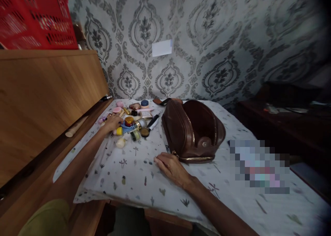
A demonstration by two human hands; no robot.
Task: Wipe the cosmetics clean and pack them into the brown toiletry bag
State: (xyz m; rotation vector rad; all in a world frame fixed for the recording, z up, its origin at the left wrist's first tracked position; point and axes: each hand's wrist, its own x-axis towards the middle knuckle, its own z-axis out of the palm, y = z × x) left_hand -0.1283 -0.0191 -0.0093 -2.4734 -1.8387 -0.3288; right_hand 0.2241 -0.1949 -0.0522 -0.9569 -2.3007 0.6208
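My left hand (113,123) reaches into a cluster of cosmetics at the left of the cloth, fingers apart over the small items. Near its fingertips are a jar with a gold lid (129,120), a yellow-capped item (119,131) and a pink round case (117,110). Small bottles, a dark-lidded jar (144,104), a brown round pot (145,132) and a cream-coloured sponge (120,143) lie around. My right hand (173,167) rests on the cloth with fingers curled in, nothing visible in them. Just behind it stands a brown leather toiletry bag (178,125), unzipped, its flap raised.
A patterned white cloth (134,180) covers the table. On the left rises a wooden cabinet (49,80) carrying a red plastic basket (38,20). A pixelated object (258,167) lies at the right. Patterned wallpaper (181,67) stands behind.
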